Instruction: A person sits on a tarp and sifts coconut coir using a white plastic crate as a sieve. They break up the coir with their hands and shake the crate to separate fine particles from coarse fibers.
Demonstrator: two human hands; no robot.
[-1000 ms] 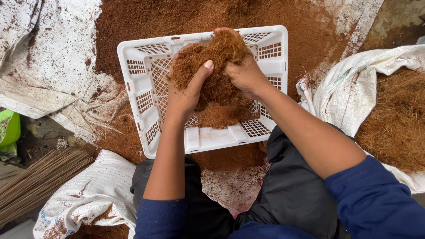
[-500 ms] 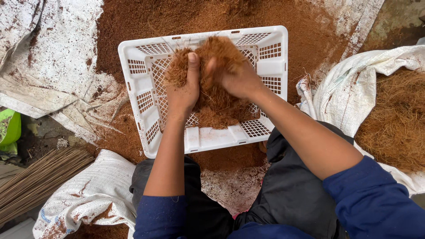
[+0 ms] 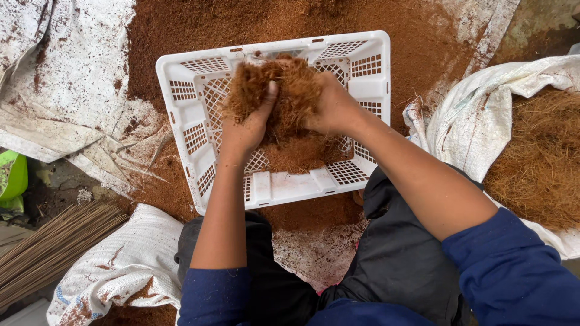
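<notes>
A white slatted plastic basket (image 3: 181,66) lies on the ground before my knees, part full of brown coconut fibre. Over its middle both hands press one clump of fibre (image 3: 284,84) between them. My left hand (image 3: 244,130) grips the clump from the left, thumb up against it. On the right side my right hand (image 3: 332,108) closes on the same clump. More loose fibre (image 3: 302,154) lies on the basket floor under the hands.
Fine brown coir dust (image 3: 241,24) is heaped on a white tarp (image 3: 72,78) behind and under the basket. An open white sack of coarse fibre (image 3: 538,157) sits at right. A bundle of thin sticks (image 3: 48,247) and a green object (image 3: 12,178) lie at left.
Both hands have squeezed and rubbed the clump together; it has come lower and is more compact. The left thumb has moved up onto the fibre. The basket has stayed in place.
</notes>
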